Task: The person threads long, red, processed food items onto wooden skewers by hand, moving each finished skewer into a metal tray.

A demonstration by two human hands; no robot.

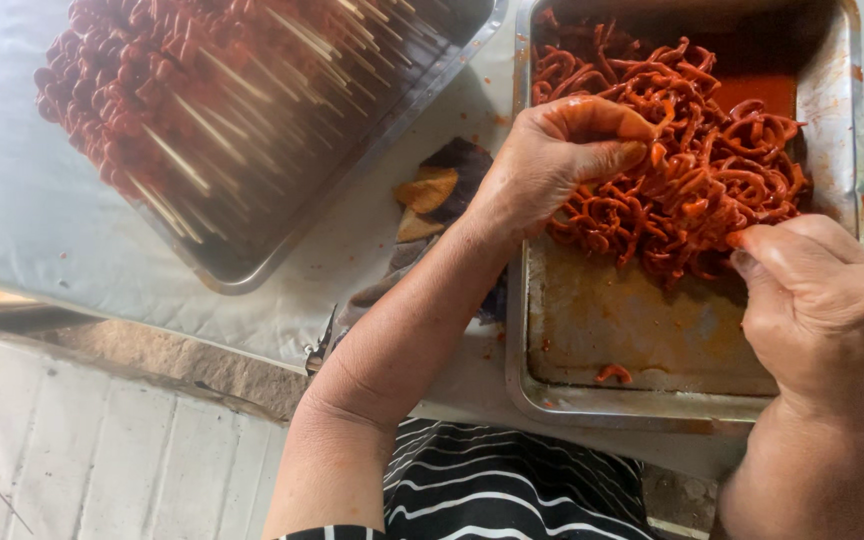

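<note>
Between both hands [552,160] [812,300], tangled red strips [692,170] curl every direction.

Two trays side by side on a covered table

The shallow steel tray [572,330] holding red marinated meat strips [692,170] lies right of the rectangular steel tray [252,250] holding wooden-stick skewers [182,90]; dark crumpled cloth [447,185] lies between them on the pale plastic-covered table [32,200].

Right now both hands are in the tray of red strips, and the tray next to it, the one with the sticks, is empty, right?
Not quite. Both hands, left hand and right hand, are at the red strips in their tray, but the head view shows the other tray piled with filled skewers, not empty.
</note>
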